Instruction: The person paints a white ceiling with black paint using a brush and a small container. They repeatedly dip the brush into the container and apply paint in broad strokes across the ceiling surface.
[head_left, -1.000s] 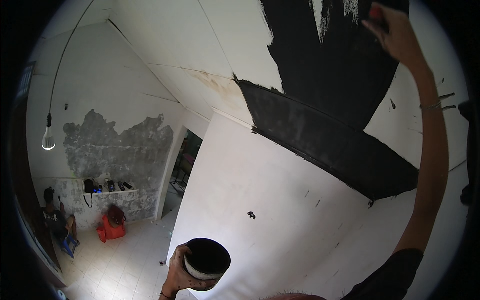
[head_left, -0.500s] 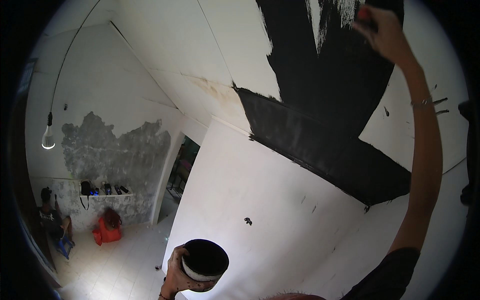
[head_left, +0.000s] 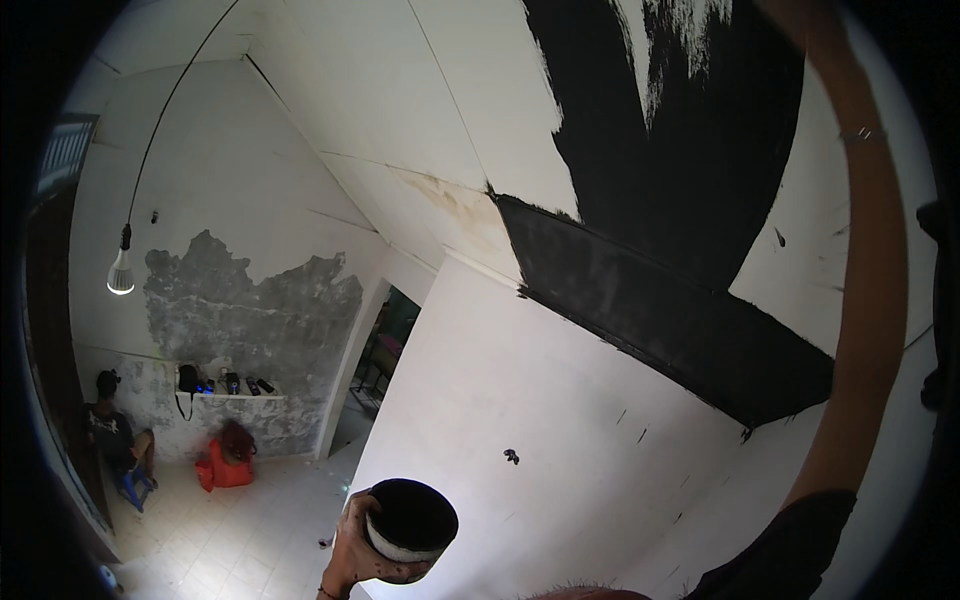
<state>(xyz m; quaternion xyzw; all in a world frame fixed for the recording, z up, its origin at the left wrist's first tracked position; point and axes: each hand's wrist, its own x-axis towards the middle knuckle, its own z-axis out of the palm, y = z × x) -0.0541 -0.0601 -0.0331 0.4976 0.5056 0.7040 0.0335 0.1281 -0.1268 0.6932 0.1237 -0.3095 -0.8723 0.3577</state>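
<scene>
- One round pot (head_left: 410,520), black inside with a pale band, is gripped low in the left hand (head_left: 352,545).
- Its contents cannot be told.
- The right hand (head_left: 800,15) is raised beside black paint (head_left: 690,200); its grip cannot be told.

We see no labels, signs or screens. The one package is a round black paint tub (head_left: 410,520) with a white band, low in the view, plastered with black paint.

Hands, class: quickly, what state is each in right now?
Left hand: closed around a black paint pot.
Right hand: raised out of view; cannot be told.
</scene>
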